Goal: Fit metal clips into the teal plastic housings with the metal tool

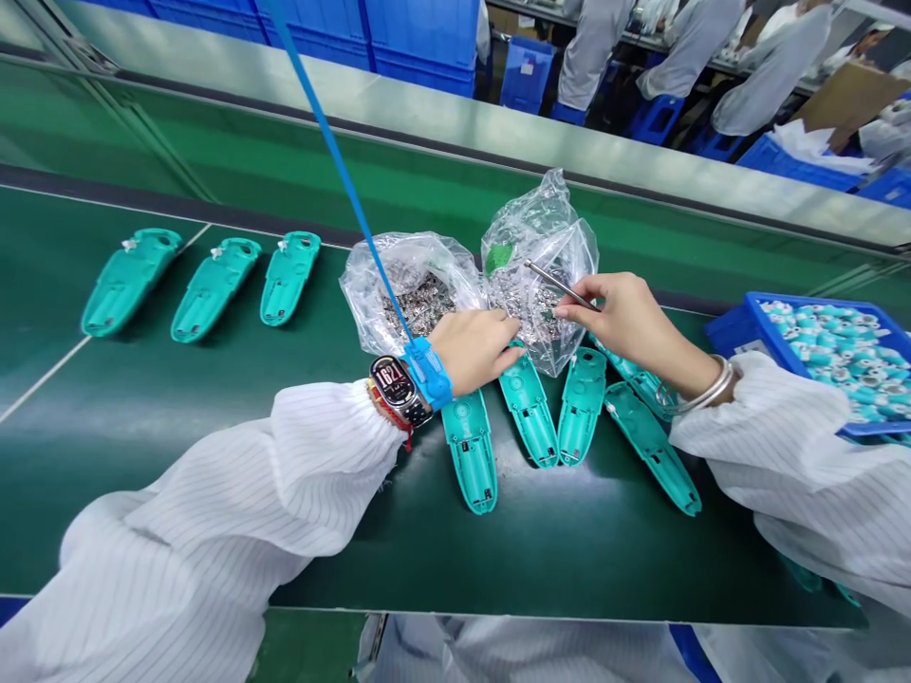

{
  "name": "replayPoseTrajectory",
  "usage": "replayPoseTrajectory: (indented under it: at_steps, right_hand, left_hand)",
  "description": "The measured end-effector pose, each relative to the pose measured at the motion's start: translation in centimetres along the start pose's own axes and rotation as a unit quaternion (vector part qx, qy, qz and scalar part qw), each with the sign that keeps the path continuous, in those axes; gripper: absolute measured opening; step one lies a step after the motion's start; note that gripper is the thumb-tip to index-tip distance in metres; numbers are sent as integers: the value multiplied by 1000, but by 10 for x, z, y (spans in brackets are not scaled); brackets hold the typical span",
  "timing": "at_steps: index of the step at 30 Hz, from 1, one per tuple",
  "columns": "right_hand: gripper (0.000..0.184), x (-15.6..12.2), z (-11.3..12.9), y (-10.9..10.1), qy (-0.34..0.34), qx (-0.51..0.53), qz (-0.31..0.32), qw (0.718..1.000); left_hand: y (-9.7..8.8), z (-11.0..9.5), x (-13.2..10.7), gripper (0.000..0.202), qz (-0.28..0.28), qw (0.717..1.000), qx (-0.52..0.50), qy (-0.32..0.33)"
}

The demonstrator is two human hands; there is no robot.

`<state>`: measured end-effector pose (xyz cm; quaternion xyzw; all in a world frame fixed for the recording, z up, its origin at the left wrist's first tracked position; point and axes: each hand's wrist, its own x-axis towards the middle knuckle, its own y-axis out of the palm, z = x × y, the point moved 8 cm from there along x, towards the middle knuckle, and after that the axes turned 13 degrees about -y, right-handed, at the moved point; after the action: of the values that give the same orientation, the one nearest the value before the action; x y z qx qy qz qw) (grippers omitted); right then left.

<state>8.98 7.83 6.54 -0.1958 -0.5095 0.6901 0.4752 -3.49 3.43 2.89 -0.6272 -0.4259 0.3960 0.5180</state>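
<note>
My left hand [475, 347] rests with fingers curled at the mouth of a clear plastic bag [541, 249] full of small metal parts, touching the top of a teal plastic housing [528, 410]. What its fingertips hold is hidden. My right hand [621, 318] pinches metal tweezers [559, 286] whose tips point into that bag. A second open bag [413, 275] of metal parts lies left of it. Several teal housings [470, 452] lie fanned out below both hands. My left wrist wears a watch and a blue strap with a blue cord [334, 152].
Three more teal housings [212, 286] lie in a row at the left on the green belt [142, 398]. A blue bin [832, 353] of small teal-and-white parts stands at the right. Blue crates and people in white coats are behind the far rail.
</note>
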Motion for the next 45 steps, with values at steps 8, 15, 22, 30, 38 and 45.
replayPoseTrajectory:
  at_steps: [8, 15, 22, 30, 38, 45]
  right_hand:
    - [17, 0, 4, -2, 20, -16, -4, 1000]
    - [17, -3, -4, 1, 56, 53, 21, 997]
    - [15, -20, 17, 12, 83, 230, 76, 967]
    - [31, -29, 31, 25, 150, 337, 96, 924]
    - [39, -28, 19, 30, 159, 380, 97, 906]
    - [34, -19, -2, 23, 180, 366, 45, 912]
  left_hand:
    - [2, 2, 4, 32, 18, 1000, -4, -13]
    - [5, 5, 5, 29, 27, 1000, -2, -11]
    - [4, 5, 2, 28, 30, 999, -13, -16]
    - [-15, 8, 2, 25, -4, 977, -214, 11]
    - [-27, -2, 4, 20, 5, 913, -405, 44]
    - [-22, 8, 10, 13, 51, 889, -455, 16]
